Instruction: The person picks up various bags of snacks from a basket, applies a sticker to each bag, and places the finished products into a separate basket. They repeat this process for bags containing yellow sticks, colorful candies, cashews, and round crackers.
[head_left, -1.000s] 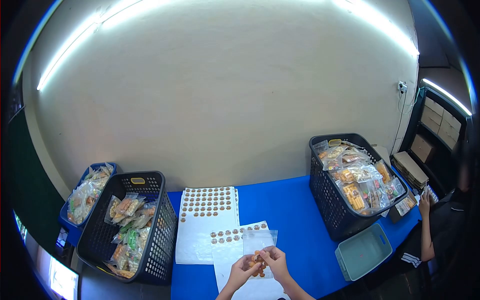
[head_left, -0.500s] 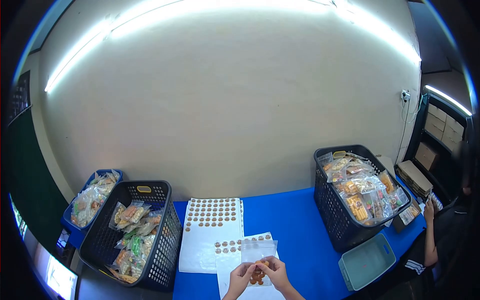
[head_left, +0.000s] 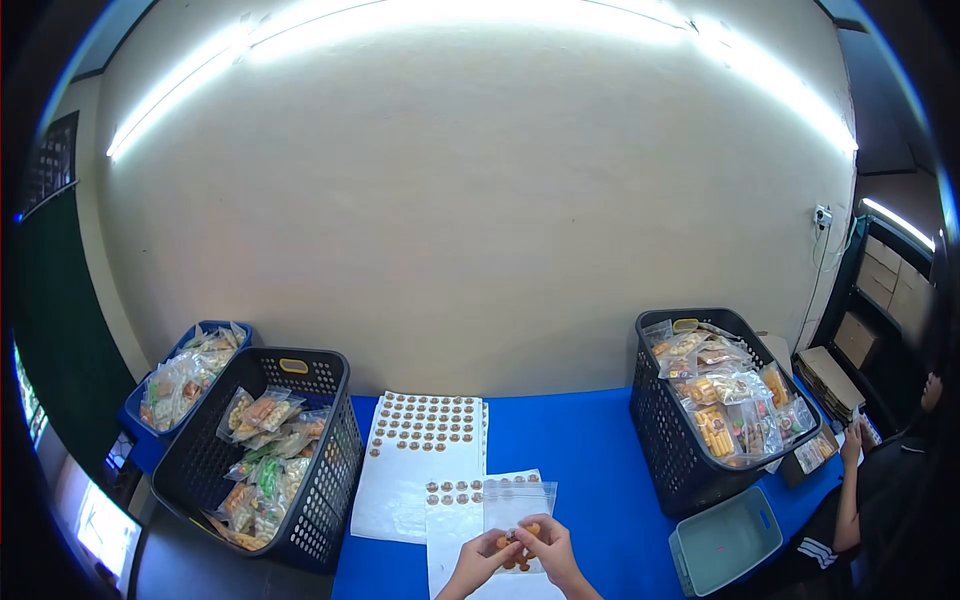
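Note:
A clear zip-lock bag (head_left: 520, 495) holds orange-brown snack pieces at its bottom, its zip end pointing away from me. My left hand (head_left: 481, 558) pinches the bag from the left, and my right hand (head_left: 553, 552) grips it from the right. Their fingertips and thumbs meet on the bag's front over the snacks. A small dark spot shows at the fingertips, too small to make out. Under the bag lies a white sticker sheet (head_left: 452, 540) with rows of round brown stickers. Behind it, to the left, is a larger stack of sticker sheets (head_left: 400, 490).
A dark basket (head_left: 335, 470) of bagged snacks stands left, with a blue basket (head_left: 135, 405) behind it. At right, another dark basket (head_left: 650, 440) is heaped with snack bags; before it sits a grey-green tub (head_left: 690, 570). A person (head_left: 850, 500) works at far right. Blue cloth (head_left: 580, 430) covers the table.
The view has shifted slightly. My fingers have moved a little on the bag, the left fingertips now closer in under the right ones. Both hands keep holding it.

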